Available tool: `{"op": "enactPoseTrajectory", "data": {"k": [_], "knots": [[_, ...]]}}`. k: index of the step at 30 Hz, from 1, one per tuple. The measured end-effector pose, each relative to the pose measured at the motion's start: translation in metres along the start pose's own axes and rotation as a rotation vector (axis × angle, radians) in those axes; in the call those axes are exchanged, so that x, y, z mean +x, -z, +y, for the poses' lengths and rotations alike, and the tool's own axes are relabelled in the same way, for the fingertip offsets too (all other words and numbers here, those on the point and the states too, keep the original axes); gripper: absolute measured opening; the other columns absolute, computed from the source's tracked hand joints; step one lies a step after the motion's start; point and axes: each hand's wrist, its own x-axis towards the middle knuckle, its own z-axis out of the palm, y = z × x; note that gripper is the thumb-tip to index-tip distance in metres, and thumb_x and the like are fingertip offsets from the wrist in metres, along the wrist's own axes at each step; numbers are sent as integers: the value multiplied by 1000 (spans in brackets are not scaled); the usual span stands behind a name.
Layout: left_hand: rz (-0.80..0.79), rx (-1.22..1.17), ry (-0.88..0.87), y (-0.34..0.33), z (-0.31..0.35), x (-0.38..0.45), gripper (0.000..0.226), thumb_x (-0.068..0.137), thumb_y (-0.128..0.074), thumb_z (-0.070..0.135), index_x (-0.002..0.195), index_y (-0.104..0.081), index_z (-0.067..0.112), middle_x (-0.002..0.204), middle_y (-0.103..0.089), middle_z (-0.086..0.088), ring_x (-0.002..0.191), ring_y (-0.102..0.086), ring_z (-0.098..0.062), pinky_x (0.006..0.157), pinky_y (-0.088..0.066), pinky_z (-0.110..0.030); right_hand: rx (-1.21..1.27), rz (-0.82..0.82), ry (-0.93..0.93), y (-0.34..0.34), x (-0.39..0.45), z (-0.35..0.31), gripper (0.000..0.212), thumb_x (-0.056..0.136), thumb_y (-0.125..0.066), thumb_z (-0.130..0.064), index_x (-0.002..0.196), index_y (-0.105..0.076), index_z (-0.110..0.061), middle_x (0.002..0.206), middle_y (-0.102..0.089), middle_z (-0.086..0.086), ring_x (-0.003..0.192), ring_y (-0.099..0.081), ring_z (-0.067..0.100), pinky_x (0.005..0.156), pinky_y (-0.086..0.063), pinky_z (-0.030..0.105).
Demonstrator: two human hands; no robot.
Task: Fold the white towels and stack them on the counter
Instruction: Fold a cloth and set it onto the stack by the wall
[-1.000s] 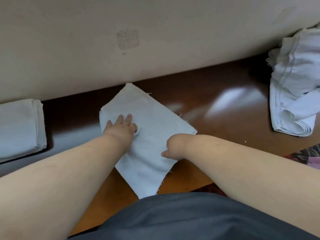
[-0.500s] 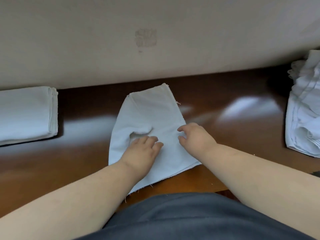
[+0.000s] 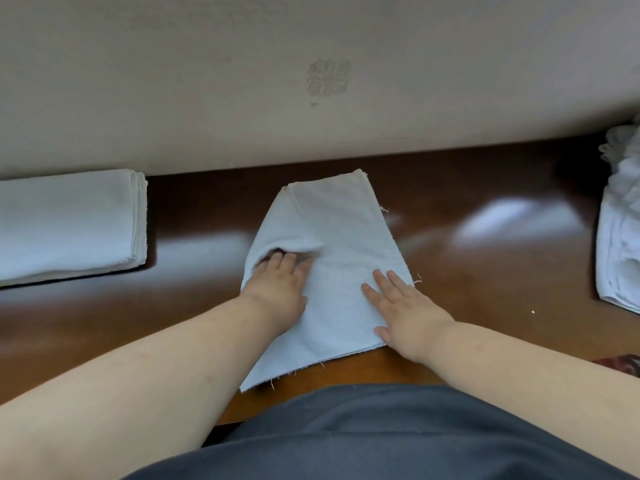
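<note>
A white towel point(image 3: 341, 233) lies partly folded on the dark brown counter point(image 3: 485, 244), straight in front of me. My left hand point(image 3: 280, 289) rests on its left side, the fingertips tucked under a raised fold of cloth. Flat on the towel's lower right part lies my right hand point(image 3: 405, 310), fingers spread, holding nothing. A stack of folded white towels point(image 3: 65, 223) sits at the far left of the counter. A heap of unfolded white towels point(image 3: 620, 244) lies at the right edge of view.
A beige wall point(image 3: 242, 81) with a faint stain runs along the back of the counter. My dark grey clothing point(image 3: 346, 434) fills the bottom of the view at the counter's front edge. Bare wood shows between the towel and both piles.
The towel has been turned from a diamond to a roughly upright shape with a fold on its left. My right hand has opened flat; my left fingers have slid under the fold.
</note>
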Motion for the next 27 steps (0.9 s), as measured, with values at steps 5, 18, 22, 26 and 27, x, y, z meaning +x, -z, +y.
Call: {"op": "enactPoseTrajectory", "data": {"k": [5, 18, 22, 26, 27], "knots": [[77, 72, 18, 14, -16, 11, 69, 94, -42, 43, 153, -11, 26, 152, -25, -10, 136, -22, -32, 117, -11, -42, 73, 0, -105, -10, -13, 2, 80, 102, -38, -46, 154, 20, -32, 159, 32, -5, 149, 23, 18, 121, -4, 37], [-3, -48, 38, 10, -35, -7, 71, 99, -40, 41, 155, 0, 25, 163, 11, -9, 149, 7, -30, 120, -1, -44, 140, 103, -262, 37, -17, -1, 61, 92, -46, -61, 141, -46, -25, 152, -31, 1, 135, -32, 26, 108, -38, 43], [14, 17, -171, -11, -30, -26, 73, 99, -38, 50, 155, 2, 27, 162, 16, -5, 148, 15, -26, 118, 5, -42, 180, 272, -74, 87, 38, -51, 53, 96, -48, -51, 144, -44, -28, 154, -32, 1, 139, -30, 25, 110, -34, 41], [1, 35, -183, -50, -38, -42, 83, 92, -22, 71, 149, 24, 31, 154, 36, -3, 138, 39, -23, 114, 16, -45, 116, 305, 158, 122, 113, -100, 56, 101, -43, -42, 154, -27, -33, 165, -13, 3, 150, -10, 28, 117, -20, 43], [9, 38, -175, -58, -41, -45, 85, 89, -16, 75, 144, 32, 33, 151, 42, -2, 133, 46, -22, 112, 21, -46, 74, 276, 188, 128, 131, -108, 57, 103, -40, -41, 156, -19, -35, 166, -6, 4, 151, -2, 29, 119, -13, 45]]}}
